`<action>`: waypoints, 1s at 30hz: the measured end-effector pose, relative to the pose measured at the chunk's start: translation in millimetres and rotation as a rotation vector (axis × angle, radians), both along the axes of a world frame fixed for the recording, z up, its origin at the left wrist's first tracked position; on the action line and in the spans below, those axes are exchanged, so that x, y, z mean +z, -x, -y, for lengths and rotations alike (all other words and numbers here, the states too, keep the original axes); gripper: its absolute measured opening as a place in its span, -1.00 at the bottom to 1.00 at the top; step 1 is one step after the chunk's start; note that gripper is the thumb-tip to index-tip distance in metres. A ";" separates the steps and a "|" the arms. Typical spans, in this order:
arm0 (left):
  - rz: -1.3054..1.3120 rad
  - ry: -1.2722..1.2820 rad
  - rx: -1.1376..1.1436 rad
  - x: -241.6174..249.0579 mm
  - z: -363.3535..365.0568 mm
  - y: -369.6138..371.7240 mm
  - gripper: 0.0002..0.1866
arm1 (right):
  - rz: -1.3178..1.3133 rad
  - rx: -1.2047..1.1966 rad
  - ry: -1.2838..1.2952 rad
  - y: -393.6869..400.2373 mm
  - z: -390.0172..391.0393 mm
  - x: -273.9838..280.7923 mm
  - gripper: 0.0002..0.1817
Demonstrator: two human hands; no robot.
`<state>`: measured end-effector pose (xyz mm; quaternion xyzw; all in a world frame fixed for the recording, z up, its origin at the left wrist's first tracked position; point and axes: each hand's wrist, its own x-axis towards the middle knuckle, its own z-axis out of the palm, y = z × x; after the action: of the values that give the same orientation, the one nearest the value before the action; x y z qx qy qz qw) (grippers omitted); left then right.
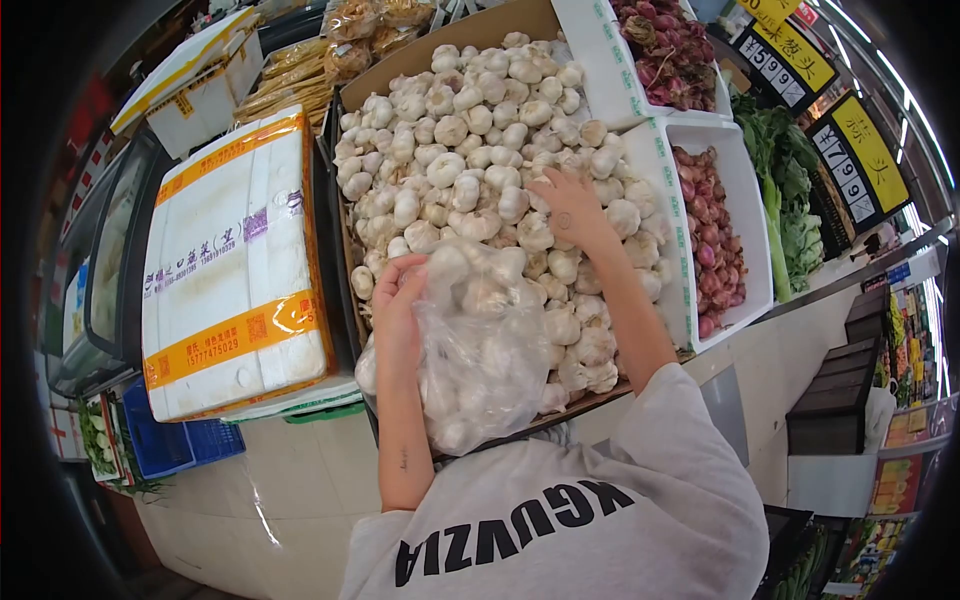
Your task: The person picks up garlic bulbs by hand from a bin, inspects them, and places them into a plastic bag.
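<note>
Pinching a partly filled bag (pixel 480 350) at centre, the left hand (pixel 396 288) is nearly closed; the right hand (pixel 575 212), half-open, touches heaped garlic (pixel 450 130), any hold unclear.

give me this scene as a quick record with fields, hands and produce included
left hand: holding the edge of a clear plastic bag
right hand: on the loose garlic, fingers spread among the bulbs
bag contents: garlic bulbs, seen through the plastic
right of garlic: small purple onions in a white box
left of garlic: white foam box with orange tape
far right: leafy greens, yellow-and-black price signs
</note>
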<state>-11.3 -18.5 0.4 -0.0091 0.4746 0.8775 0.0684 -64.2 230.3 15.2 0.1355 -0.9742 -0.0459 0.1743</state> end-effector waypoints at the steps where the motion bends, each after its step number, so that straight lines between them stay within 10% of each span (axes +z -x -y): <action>1: -0.005 -0.003 0.003 -0.9 1.0 1.2 -0.85 | 0.056 -0.035 0.048 4.5 -1.1 -1.5 -0.53; 9: -0.062 0.094 0.014 0.3 6.6 1.7 -0.84 | 0.009 0.064 0.614 -19.9 -1.1 18.7 -0.58; 16: -0.038 0.055 -0.149 11.9 2.8 -9.5 -0.85 | 0.858 0.466 2.293 -64.8 29.4 27.5 -0.53; 23: -0.104 0.058 -0.025 35.2 -13.7 -19.6 -0.86 | 1.085 0.474 2.134 -85.5 57.6 16.1 -0.50; 30: -0.151 0.045 0.120 32.1 -29.4 -28.4 -0.89 | 0.559 0.313 0.980 -126.9 116.7 -11.9 -0.74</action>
<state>17.1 10.9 32.5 0.0274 0.4965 0.8673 -0.0205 62.7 113.6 3.4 0.1882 -0.8593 0.4736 -0.0424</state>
